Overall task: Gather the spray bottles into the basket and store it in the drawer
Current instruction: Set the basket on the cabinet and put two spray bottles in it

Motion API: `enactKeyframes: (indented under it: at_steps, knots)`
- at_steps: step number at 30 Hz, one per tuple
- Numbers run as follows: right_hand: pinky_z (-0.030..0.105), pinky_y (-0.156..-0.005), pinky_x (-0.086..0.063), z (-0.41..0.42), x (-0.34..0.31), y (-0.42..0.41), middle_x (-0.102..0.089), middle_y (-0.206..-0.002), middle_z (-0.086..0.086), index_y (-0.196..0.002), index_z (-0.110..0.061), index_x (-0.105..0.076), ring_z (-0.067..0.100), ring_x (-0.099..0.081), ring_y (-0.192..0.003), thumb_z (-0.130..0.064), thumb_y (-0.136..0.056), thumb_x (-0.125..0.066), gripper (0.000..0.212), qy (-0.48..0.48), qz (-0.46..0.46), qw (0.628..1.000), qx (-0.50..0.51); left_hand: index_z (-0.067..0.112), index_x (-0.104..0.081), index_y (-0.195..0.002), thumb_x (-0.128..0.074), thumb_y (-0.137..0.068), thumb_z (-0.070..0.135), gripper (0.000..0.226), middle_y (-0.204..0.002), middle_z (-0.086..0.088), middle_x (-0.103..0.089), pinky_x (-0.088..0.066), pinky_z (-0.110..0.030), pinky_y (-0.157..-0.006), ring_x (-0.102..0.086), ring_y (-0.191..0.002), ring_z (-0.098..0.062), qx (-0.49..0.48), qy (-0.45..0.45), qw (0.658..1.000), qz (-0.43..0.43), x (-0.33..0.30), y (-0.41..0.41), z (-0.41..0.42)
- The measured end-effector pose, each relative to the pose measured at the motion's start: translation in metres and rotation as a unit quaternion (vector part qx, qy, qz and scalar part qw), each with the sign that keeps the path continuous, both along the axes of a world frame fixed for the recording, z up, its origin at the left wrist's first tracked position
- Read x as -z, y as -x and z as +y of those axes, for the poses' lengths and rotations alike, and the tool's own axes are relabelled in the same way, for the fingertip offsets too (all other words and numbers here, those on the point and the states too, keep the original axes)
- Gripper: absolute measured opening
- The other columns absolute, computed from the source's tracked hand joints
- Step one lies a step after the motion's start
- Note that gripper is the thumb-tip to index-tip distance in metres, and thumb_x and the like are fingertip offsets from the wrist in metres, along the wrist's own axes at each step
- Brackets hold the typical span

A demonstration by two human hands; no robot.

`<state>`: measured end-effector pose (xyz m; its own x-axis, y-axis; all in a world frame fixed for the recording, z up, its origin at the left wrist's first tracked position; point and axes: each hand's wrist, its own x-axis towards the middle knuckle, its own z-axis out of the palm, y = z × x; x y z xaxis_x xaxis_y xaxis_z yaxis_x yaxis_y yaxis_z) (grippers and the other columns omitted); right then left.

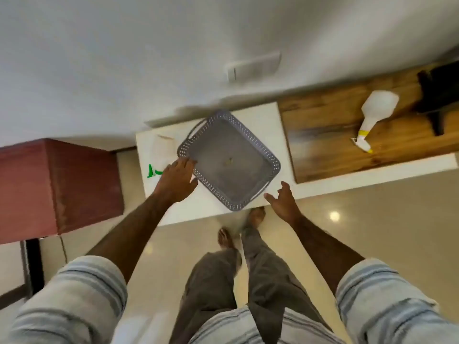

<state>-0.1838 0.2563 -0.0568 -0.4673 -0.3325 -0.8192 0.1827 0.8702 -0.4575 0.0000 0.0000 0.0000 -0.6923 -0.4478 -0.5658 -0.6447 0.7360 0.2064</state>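
Observation:
A grey perforated basket (268, 158) sits empty and turned cornerwise on the white cabinet top (273, 117). My left hand (177, 181) rests at the basket's left rim, fingers spread over the edge. To its left lies a white spray bottle with a green trigger (162, 147), partly hidden by that hand. My right hand (282, 201) hovers open just off the basket's near right corner, holding nothing. A second white spray bottle with a yellow trigger (373, 112) lies on its side on the wooden top (323, 135) at the right.
A dark red box-like cabinet (62, 184) stands at the left. A black object (439, 95) sits at the far right of the wooden top. The wall with a switch plate (253, 67) is behind. My legs and feet stand on the glossy floor below.

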Motion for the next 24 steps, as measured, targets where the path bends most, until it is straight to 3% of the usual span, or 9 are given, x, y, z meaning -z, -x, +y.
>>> enactKeyframes:
  at_steps: [3, 6, 11, 16, 20, 24]
  knots:
    - [0.039, -0.103, -0.045, -0.013, 0.038, -0.002, -0.046, -0.147, 0.022, -0.154, -0.009, -0.015, 0.035, -0.051, -0.131, -0.035, -0.092, -0.067, 0.085, -0.013, -0.066, 0.995, 0.077, 0.003, -0.041, -0.146, -0.058, -0.094, 0.023, 0.058, -0.155, -0.022, -0.038, -0.035, -0.05, -0.115, -0.038, -0.143, -0.038, -0.02, -0.011, 1.0, 0.007, 0.041, 0.014, -0.022]
    - [0.051, -0.104, -0.047, -0.024, 0.072, -0.014, -0.056, -0.136, 0.022, -0.148, -0.009, -0.023, 0.036, -0.059, -0.118, -0.035, -0.091, -0.068, 0.077, -0.021, -0.091, 0.986, 0.139, 0.001, -0.039, -0.147, -0.06, -0.092, 0.018, 0.061, -0.154, -0.025, -0.036, -0.034, -0.052, -0.117, -0.037, -0.142, -0.043, -0.062, -0.016, 0.998, 0.019, 0.076, 0.022, -0.043]
    - [0.057, -0.096, -0.052, -0.034, 0.107, -0.027, -0.06, -0.131, 0.016, -0.135, -0.01, -0.036, 0.039, -0.064, -0.111, -0.028, -0.092, -0.064, 0.054, 0.003, -0.082, 0.976, 0.199, -0.003, -0.023, -0.154, -0.058, -0.092, 0.018, 0.074, -0.161, -0.027, -0.023, -0.024, -0.052, -0.122, -0.023, -0.15, -0.043, -0.132, -0.024, 0.99, 0.046, 0.125, 0.038, -0.073]
    - [0.048, -0.087, -0.059, -0.037, 0.115, -0.029, -0.059, -0.129, 0.012, -0.14, -0.015, -0.035, 0.034, -0.067, -0.106, -0.01, -0.1, -0.05, 0.044, 0.062, -0.089, 0.957, 0.269, 0.001, -0.015, -0.156, -0.057, -0.088, 0.017, 0.082, -0.156, -0.025, -0.032, -0.033, -0.047, -0.117, -0.037, -0.143, -0.039, -0.198, -0.077, 0.972, 0.099, 0.149, 0.053, -0.089]
    - [0.038, -0.077, -0.062, -0.034, 0.102, -0.008, -0.06, -0.129, 0.008, -0.143, -0.016, -0.038, 0.03, -0.068, -0.104, -0.013, -0.1, -0.051, 0.045, 0.067, -0.046, 0.972, 0.222, 0.006, -0.044, -0.138, -0.048, -0.087, 0.024, 0.053, -0.133, -0.018, -0.054, -0.044, -0.044, -0.095, -0.055, -0.119, -0.035, -0.269, -0.053, 0.956, 0.105, 0.15, 0.055, -0.093]
    - [0.04, -0.077, -0.062, -0.044, 0.087, 0.051, -0.064, -0.129, 0.011, -0.14, -0.016, -0.046, 0.027, -0.07, -0.099, -0.023, -0.099, -0.054, 0.042, 0.049, 0.008, 0.99, 0.128, 0.005, -0.05, -0.124, -0.05, -0.091, 0.017, 0.035, -0.124, -0.017, -0.061, -0.045, -0.04, -0.088, -0.059, -0.11, -0.034, -0.318, -0.054, 0.94, 0.116, 0.141, 0.033, -0.072]
